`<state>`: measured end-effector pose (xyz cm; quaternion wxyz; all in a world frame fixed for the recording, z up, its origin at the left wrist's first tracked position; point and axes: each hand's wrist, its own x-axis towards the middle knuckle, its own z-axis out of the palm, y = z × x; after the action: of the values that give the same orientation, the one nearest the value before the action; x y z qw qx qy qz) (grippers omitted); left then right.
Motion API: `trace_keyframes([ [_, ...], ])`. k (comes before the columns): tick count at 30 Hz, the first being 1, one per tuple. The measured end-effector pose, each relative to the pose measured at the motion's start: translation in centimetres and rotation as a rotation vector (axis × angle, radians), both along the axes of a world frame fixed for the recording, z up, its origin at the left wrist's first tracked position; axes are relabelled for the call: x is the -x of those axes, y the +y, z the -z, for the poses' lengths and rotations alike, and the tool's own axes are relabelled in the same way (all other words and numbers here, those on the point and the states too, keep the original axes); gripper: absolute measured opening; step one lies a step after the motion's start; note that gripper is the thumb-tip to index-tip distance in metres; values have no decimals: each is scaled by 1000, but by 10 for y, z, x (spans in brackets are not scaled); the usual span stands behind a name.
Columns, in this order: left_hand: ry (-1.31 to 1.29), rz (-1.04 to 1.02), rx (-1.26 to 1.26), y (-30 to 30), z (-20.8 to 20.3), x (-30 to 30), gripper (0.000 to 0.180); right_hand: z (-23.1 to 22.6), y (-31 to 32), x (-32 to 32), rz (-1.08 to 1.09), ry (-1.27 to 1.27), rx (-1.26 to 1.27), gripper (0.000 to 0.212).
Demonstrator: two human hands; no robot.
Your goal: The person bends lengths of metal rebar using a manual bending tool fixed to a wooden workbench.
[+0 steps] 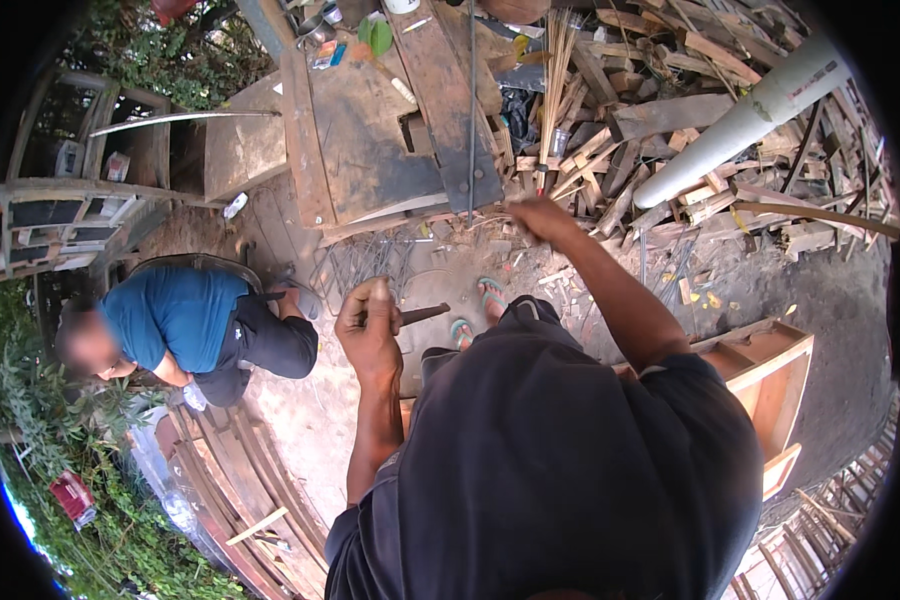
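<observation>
My left hand (368, 325) is closed, thumb uppermost, in front of my body. From it a dark brown tapered strip (426, 314) sticks out to the right; whether it is wood or rusty metal I cannot tell. My right hand (540, 220) is stretched forward, just off the near right corner of a low wooden bench (370, 130). Blur hides its fingers, so any hold there does not show. A thin dark rod (472, 110) lies along a board on the bench, left of that hand. Beyond the hand is a bundle of thin sticks (555, 80).
Scrap wood (660, 120) is heaped at the far right, with a white pipe (740, 125) slanting over it. A person in a blue shirt (185, 315) sits at left. Planks (235, 480) lie near left; a wooden drawer-like frame (770, 375) stands at right. Wire (360, 265) litters the ground.
</observation>
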<state>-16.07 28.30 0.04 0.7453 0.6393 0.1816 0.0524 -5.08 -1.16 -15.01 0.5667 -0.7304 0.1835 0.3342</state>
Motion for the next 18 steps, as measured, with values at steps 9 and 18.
trace_keyframes([
  [9,-204,1065,130,-101,-10,23,20,-114,72,171,527,140,-683,41],
  [18,127,764,108,-89,114,30,22,-94,-4,269,749,89,-359,21],
])
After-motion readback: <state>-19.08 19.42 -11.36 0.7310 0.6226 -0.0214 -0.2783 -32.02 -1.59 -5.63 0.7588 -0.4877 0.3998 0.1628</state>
